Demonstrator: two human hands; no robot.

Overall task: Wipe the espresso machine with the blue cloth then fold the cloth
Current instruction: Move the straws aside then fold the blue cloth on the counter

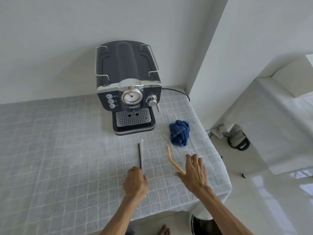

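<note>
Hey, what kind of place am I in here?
Probably a room in a home, set up as a small coffee corner: an espresso machine stands on a table with a checked tablecloth against plain white walls, and a crumpled blue cloth lies beside it.

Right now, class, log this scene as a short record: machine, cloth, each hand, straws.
machine: black espresso machine upright at the back of the checked table
cloth: blue cloth bunched, untouched, right of the machine
left hand: left hand on the black and white straws
right hand: right hand open over the yellow straw
</note>
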